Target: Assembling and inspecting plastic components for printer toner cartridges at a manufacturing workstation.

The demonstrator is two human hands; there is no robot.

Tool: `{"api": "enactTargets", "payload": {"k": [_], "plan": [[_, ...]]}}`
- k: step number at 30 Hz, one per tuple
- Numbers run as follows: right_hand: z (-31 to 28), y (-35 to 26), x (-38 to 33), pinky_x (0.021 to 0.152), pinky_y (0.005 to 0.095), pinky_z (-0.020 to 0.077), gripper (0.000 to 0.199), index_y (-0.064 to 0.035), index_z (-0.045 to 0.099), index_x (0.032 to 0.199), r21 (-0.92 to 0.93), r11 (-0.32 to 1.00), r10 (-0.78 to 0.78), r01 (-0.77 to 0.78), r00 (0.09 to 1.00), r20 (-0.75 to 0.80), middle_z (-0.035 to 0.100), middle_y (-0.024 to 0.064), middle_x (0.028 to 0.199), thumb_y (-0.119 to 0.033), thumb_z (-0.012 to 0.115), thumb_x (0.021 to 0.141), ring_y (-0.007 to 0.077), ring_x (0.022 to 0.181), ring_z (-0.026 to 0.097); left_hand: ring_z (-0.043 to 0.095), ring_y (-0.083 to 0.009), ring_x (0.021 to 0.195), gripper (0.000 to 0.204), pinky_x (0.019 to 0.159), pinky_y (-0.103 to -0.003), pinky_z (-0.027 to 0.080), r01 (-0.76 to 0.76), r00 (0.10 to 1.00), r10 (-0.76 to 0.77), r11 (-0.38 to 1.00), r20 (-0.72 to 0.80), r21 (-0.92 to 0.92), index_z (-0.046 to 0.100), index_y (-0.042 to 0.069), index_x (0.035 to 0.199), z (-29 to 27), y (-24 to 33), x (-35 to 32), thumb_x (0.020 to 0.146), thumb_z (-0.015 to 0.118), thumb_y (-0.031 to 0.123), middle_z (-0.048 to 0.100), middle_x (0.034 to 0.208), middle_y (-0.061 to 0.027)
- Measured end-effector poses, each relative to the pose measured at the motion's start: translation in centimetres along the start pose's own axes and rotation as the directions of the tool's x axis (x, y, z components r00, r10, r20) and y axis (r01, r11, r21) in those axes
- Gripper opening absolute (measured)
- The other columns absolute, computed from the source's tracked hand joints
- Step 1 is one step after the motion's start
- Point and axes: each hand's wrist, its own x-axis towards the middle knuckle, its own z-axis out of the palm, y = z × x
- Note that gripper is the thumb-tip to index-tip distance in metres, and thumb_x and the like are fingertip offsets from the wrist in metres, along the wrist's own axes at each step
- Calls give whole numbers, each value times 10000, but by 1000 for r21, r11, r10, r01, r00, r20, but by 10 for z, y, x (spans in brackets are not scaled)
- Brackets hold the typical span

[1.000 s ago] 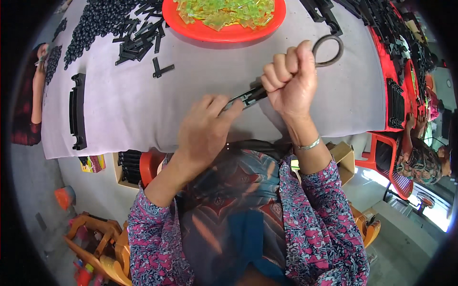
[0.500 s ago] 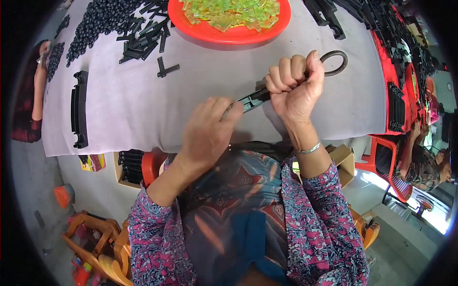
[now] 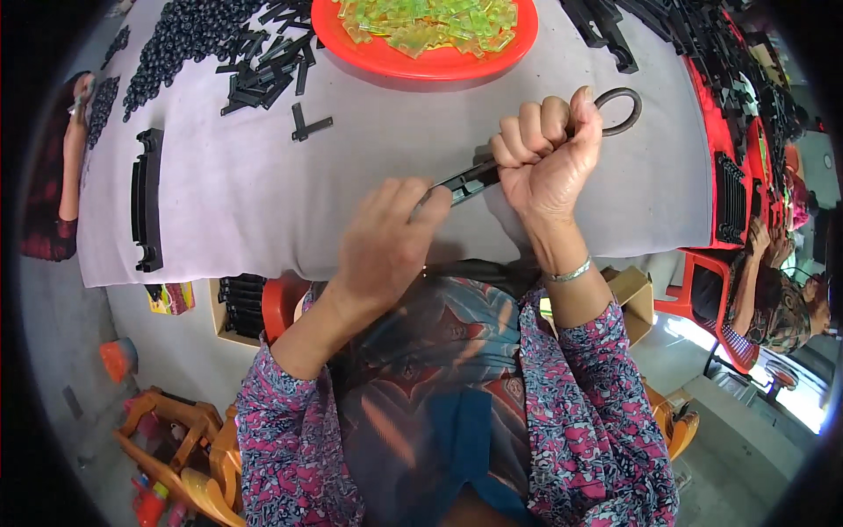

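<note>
My right hand (image 3: 555, 162) is closed in a fist, thumb up, around a dark metal tool whose rounded loop (image 3: 634, 111) sticks out beyond the thumb. Below that fist a narrow black plastic piece (image 3: 470, 183) with a pale, shiny slot slants down to the left. At its lower end, the fingers of my left hand (image 3: 386, 241) are closed on it, slightly smeared by motion. How the tool meets the piece is hidden by my right fingers. Both hands are above the near part of the cloth-covered table (image 3: 228, 193).
A red plate (image 3: 329, 39) heaped with yellow-green translucent pieces (image 3: 430, 22) is at the far middle. Small black strips (image 3: 272, 75) and round black parts (image 3: 180, 53) are at far left. A long black part (image 3: 147, 202) lies left. Other people sit at both sides.
Both hands, with the tool and the black piece, have shifted very slightly up and to the right. Their grips look the same.
</note>
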Motion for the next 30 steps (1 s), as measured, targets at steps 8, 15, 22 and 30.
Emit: {"api": "enactTargets", "payload": {"k": [8, 15, 22, 30], "plan": [[0, -1, 1, 454, 299, 134, 587, -171, 205, 618, 26, 999, 21, -22, 1000, 22, 178, -46, 537, -490, 467, 1035, 101, 482, 131, 626, -294, 893, 334, 771, -404, 496, 9, 1000, -9, 1000, 7, -29, 652, 50, 1119, -1, 1, 0, 797, 714, -15, 637, 1042, -92], [4, 1, 1, 435, 289, 119, 577, -177, 230, 632, -17, 999, 31, -31, 999, -10, 173, -49, 541, -481, 472, 1059, 97, 470, 124, 607, -263, 906, 265, 772, -384, 493, -23, 1000, 22, 1000, 13, 20, 636, 28, 1100, 3, 0, 0, 840, 600, 66, 605, 1011, -78], [9, 1, 2, 430, 282, 121, 572, -174, 255, 648, -87, 995, 53, -56, 998, -43, 180, -49, 545, -493, 446, 1083, 91, 462, 134, 628, -308, 877, 340, 777, -415, 506, 9, 1000, -10, 1000, -2, -18, 654, 37, 1091, 1, 3, 1, 764, 712, -40, 641, 1030, -102], [30, 14, -7, 437, 278, 118, 586, -176, 221, 637, -134, 989, 56, -65, 996, -72, 167, -49, 558, -474, 456, 1084, 90, 473, 132, 647, -316, 873, 342, 768, -409, 516, -28, 998, 25, 999, -60, -45, 669, 34, 1095, -1, 1, 3, 765, 733, -34, 669, 1027, -105]]}}
